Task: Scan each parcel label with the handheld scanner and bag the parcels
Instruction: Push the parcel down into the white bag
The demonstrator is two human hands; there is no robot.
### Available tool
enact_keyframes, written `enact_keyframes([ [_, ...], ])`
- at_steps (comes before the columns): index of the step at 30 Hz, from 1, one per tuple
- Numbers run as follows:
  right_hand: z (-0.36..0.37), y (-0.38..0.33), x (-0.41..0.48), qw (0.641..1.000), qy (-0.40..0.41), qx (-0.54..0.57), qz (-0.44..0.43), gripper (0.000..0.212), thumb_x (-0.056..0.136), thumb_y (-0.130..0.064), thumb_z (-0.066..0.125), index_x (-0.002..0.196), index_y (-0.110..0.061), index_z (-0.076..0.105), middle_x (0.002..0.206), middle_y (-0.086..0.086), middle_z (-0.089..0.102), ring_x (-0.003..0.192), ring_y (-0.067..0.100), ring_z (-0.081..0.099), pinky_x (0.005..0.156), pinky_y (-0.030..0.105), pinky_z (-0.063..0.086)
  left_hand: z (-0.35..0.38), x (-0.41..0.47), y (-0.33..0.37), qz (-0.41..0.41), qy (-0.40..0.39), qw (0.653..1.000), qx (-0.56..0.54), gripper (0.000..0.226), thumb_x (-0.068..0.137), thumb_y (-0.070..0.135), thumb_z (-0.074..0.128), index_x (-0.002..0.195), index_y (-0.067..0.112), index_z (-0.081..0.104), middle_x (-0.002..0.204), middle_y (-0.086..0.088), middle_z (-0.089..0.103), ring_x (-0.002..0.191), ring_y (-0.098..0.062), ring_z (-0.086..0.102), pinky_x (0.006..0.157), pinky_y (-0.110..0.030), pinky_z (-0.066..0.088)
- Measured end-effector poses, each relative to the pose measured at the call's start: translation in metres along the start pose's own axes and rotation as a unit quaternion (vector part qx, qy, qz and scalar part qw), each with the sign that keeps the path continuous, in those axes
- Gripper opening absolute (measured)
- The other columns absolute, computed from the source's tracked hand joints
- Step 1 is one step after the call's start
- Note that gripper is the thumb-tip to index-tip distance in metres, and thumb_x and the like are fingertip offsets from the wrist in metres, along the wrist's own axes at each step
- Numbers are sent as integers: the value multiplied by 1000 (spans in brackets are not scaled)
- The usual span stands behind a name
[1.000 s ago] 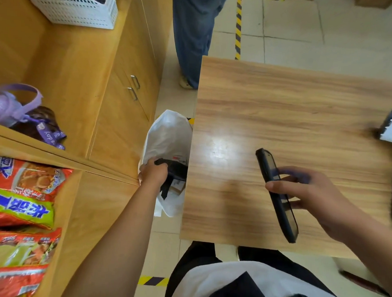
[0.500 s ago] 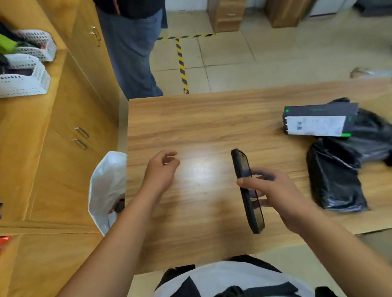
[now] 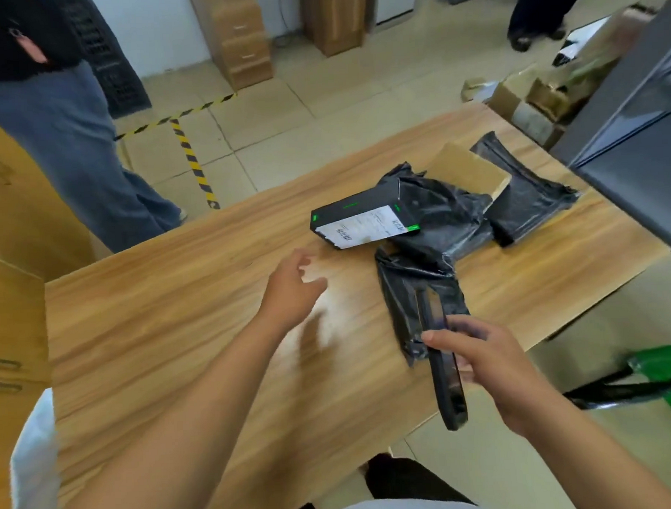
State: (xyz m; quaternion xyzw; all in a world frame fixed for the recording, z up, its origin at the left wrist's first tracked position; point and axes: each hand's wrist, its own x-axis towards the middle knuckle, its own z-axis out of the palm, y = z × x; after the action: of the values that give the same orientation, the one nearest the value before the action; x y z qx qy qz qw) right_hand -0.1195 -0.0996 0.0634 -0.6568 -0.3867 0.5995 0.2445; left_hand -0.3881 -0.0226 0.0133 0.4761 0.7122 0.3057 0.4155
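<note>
Reaching farther toward the black box (image 3: pixel 363 218), left hand (image 3: pixel 293 290) hangs loose and empty; right hand (image 3: pixel 492 366) grips scanner (image 3: pixel 452 401).

We see a wood-grain table (image 3: pixel 157 339) on a beige tiled floor (image 3: pixel 301 113) crossed by yellow-and-black hazard tape (image 3: pixel 193 164). Wooden cabinets (image 3: pixel 10 230) stand left, a wooden drawer unit (image 3: pixel 240 39) against the white wall (image 3: pixel 162 27), a grey metal cabinet (image 3: pixel 636 145) right.
</note>
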Motion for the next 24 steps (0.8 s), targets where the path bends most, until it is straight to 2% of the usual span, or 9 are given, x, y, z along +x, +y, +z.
enact_keyframes([
  [2,-19,0,7,1000,10,17,-3,61,57,-48,88,111,-24,75,100,3,78,96,23,71,82,40,54,12,32,31,50,-2,997,55,58,84,11,68,137,24,51,127,4,52,107,-14,52,72,-19,46],
  [6,-47,0,19,999,13,41,-8,21,71,-34,87,91,-31,81,96,20,73,71,15,72,56,26,55,31,92,83,108,-54,967,222,79,80,5,69,149,24,36,149,-7,41,129,-28,45,90,-29,42],
  [8,-57,1,22,998,20,52,-6,15,74,-31,86,89,-31,81,92,18,75,60,10,71,49,19,52,40,111,97,104,-82,953,273,78,80,5,71,148,23,38,148,-8,42,131,-28,44,94,-33,41],
  [10,-64,5,24,998,23,55,-4,22,73,-33,86,93,-26,80,88,10,78,63,10,73,53,25,55,47,121,100,102,-92,947,289,64,79,4,71,138,20,51,139,-8,53,123,-29,51,96,-39,46],
  [12,-68,7,24,998,24,54,1,31,72,-35,86,99,-24,79,89,6,80,73,16,74,70,39,58,50,123,98,102,-78,948,290,51,77,5,72,126,19,61,126,-5,62,112,-29,58,92,-41,50],
  [14,-69,9,26,998,25,52,7,33,72,-35,86,101,-23,78,90,7,80,76,19,74,78,46,59,47,120,94,99,-67,953,279,49,75,10,77,120,23,64,120,0,65,107,-26,60,91,-41,52],
  [17,-66,6,30,999,13,48,0,35,72,-35,86,104,-23,78,97,13,78,73,16,73,69,38,54,29,105,83,71,-49,969,230,45,74,21,81,117,29,67,114,5,67,99,-22,65,87,-42,55],
  [20,-55,0,35,999,-10,39,-2,46,73,-35,87,114,-20,74,102,9,79,89,21,73,73,35,53,0,77,64,20,-14,995,92,41,76,21,82,115,28,70,104,6,73,92,-17,70,80,-36,56],
  [24,-28,-14,41,998,-60,10,-18,34,72,-33,86,103,-23,77,88,-5,81,81,19,75,62,30,53,-39,20,23,-66,13,995,-79,31,79,19,82,108,26,74,99,7,76,97,-13,69,75,-31,49],
])
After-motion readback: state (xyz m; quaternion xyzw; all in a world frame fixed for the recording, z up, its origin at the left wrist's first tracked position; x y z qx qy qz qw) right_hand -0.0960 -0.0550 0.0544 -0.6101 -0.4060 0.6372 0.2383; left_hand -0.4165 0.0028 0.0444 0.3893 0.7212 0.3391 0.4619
